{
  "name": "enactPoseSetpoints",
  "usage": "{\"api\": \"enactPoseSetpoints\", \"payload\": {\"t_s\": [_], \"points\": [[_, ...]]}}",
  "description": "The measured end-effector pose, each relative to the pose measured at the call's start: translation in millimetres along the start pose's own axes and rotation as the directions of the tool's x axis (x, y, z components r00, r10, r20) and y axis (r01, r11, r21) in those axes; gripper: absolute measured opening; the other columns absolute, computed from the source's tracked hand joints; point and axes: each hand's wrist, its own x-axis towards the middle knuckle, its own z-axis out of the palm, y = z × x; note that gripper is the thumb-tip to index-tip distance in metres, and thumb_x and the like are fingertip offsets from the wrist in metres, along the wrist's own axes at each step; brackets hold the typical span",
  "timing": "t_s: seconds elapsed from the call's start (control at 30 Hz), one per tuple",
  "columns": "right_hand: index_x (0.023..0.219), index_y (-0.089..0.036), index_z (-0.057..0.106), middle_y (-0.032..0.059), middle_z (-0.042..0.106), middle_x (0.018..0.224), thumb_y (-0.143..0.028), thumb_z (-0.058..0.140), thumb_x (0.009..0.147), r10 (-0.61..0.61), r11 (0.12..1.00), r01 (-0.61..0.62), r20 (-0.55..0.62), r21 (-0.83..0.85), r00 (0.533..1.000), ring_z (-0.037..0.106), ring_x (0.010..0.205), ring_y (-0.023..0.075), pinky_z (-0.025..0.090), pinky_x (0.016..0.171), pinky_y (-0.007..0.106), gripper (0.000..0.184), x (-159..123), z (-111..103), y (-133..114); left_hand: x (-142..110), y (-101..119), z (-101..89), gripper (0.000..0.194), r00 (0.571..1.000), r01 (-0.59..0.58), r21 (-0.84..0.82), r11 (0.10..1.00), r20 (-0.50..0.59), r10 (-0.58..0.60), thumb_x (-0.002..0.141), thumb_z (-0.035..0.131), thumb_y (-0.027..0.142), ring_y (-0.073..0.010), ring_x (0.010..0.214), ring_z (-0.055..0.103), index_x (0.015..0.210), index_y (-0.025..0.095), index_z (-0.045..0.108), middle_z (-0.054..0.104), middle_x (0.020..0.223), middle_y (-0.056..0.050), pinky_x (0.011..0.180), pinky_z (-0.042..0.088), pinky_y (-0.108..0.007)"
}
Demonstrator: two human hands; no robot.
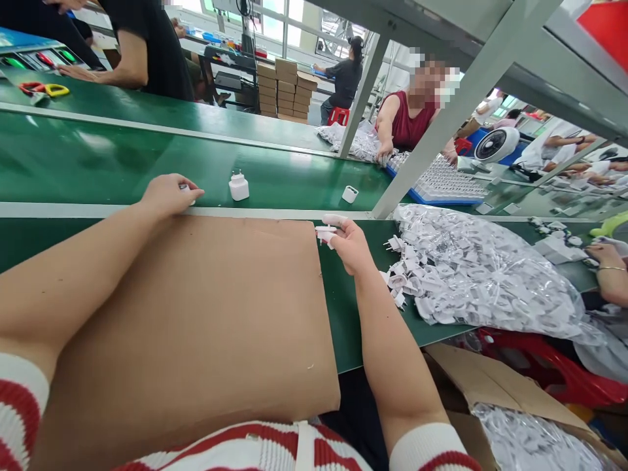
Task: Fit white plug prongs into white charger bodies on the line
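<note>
My left hand (169, 195) is closed above the far edge of a brown cardboard sheet (210, 314). Between its fingers shows a bit of a small white plastic piece, mostly hidden. My right hand (350, 245) pinches a white plug part (325, 231) with pins at the sheet's far right corner. Beyond them, on the green belt, stands a white plug charger (239, 187) with its pins up. Farther right on the belt lies a white charger housing (350, 194). Loose white plug parts (405, 268) lie to the right of my right hand.
A clear bag of white parts (495, 275) fills the right side of the table. Below it is an open carton (471, 373). A slanted metal post (441, 111) rises at the belt's edge. Across the belt, a person in dark red handles a blue tray (432, 198). Scissors (44, 89) lie far left.
</note>
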Motion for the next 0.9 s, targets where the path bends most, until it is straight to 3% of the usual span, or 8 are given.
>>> {"api": "enactPoseSetpoints", "payload": {"t_s": [0.1, 0.27, 0.33, 0.43, 0.53, 0.63, 0.77, 0.9], "points": [[0.112, -0.022, 0.056, 0.0076, 0.072, 0.110, -0.030, 0.078, 0.064, -0.063, 0.997, 0.063, 0.014, -0.034, 0.998, 0.072, 0.090, 0.0193, 0.055, 0.071, 0.031, 0.054, -6.2, 6.7, -0.7, -29.2, 32.7, 11.7, 0.040, 0.995, 0.003, 0.036, 0.999, -0.104, 0.001, 0.080, 0.071, 0.055, -0.0264, 0.095, 0.056, 0.098, 0.020, 0.062, 0.056, 0.094, -0.004, 0.097, 0.045, -0.050], [0.115, -0.022, 0.056, 0.0062, 0.072, 0.110, -0.023, 0.066, 0.077, -0.279, 0.904, 0.292, 0.089, -0.311, 0.956, 0.070, 0.089, 0.0171, 0.054, 0.083, 0.034, 0.040, -17.8, 11.5, -4.4, -86.6, 90.2, 72.0, 0.039, 0.981, -0.115, -0.107, 0.988, 0.142, 0.130, 0.087, 0.066, 0.049, -0.0185, 0.084, 0.062, 0.115, 0.022, 0.062, 0.066, 0.107, -0.002, 0.082, 0.052, -0.034], [0.115, -0.021, 0.060, 0.0058, 0.074, 0.104, -0.015, 0.058, 0.081, -0.317, 0.775, 0.360, 0.173, -0.520, 0.932, 0.068, 0.089, 0.0194, 0.051, 0.083, 0.036, 0.035, -23.4, 11.2, -7.8, -106.3, 100.8, 95.7, 0.037, 0.945, -0.204, -0.199, 0.958, 0.214, 0.246, 0.090, 0.062, 0.050, -0.0228, 0.097, 0.062, 0.113, 0.021, 0.063, 0.066, 0.112, -0.006, 0.083, 0.053, -0.034], [0.113, -0.021, 0.066, 0.0075, 0.075, 0.101, -0.001, 0.051, 0.075, -0.298, 0.437, 0.439, 0.334, -0.785, 0.894, 0.063, 0.091, 0.0244, 0.045, 0.085, 0.040, 0.045, -30.0, 11.2, -9.5, -124.2, 103.2, 114.8, 0.040, 0.888, -0.339, -0.236, 0.911, 0.239, 0.392, 0.090, 0.060, 0.049, -0.0290, 0.117, 0.055, 0.116, 0.019, 0.061, 0.061, 0.119, -0.012, 0.095, 0.051, -0.041], [0.111, -0.022, 0.069, 0.0096, 0.075, 0.095, 0.006, 0.052, 0.067, -0.210, 0.224, 0.468, 0.427, -0.855, 0.880, 0.059, 0.090, 0.0271, 0.041, 0.086, 0.043, 0.054, -32.1, 15.0, -5.5, -128.1, 95.1, 115.2, 0.063, 0.871, -0.305, -0.244, 0.921, 0.320, 0.373, 0.081, 0.071, 0.048, -0.0308, 0.125, 0.052, 0.133, 0.020, 0.050, 0.053, 0.135, -0.014, 0.100, 0.050, -0.044], [0.122, -0.020, 0.065, 0.0093, 0.073, 0.090, 0.005, 0.054, 0.071, -0.193, 0.291, 0.445, 0.404, -0.847, 0.894, 0.060, 0.088, 0.0259, 0.042, 0.089, 0.044, 0.058, -28.8, 20.0, 1.1, -125.7, 86.1, 110.1, 0.067, 0.850, -0.180, -0.292, 0.939, 0.435, 0.298, 0.080, 0.072, 0.045, -0.0266, 0.112, 0.061, 0.139, 0.023, 0.046, 0.056, 0.134, -0.010, 0.093, 0.053, -0.040], [0.103, -0.021, 0.069, 0.0048, 0.074, 0.093, -0.022, 0.065, 0.085, -0.157, 0.621, 0.293, 0.251, -0.727, 0.955, 0.065, 0.083, 0.0210, 0.049, 0.085, 0.039, 0.019, -20.1, 21.0, 10.0, -124.6, 85.0, 110.5, 0.051, 0.863, -0.089, -0.280, 0.956, 0.458, 0.214, 0.079, 0.074, 0.050, -0.0236, 0.092, 0.065, 0.122, 0.025, 0.062, 0.067, 0.114, -0.004, 0.082, 0.053, -0.037], [0.102, -0.024, 0.069, 0.0037, 0.073, 0.100, -0.036, 0.066, 0.088, -0.288, 0.757, 0.267, 0.062, -0.596, 0.956, 0.065, 0.088, 0.0196, 0.053, 0.085, 0.036, 0.019, -19.3, 24.0, 10.6, -123.5, 90.0, 113.1, 0.046, 0.873, -0.196, -0.235, 0.952, 0.401, 0.278, 0.076, 0.076, 0.053, -0.0278, 0.104, 0.061, 0.106, 0.022, 0.065, 0.067, 0.112, -0.006, 0.088, 0.050, -0.038]]}}
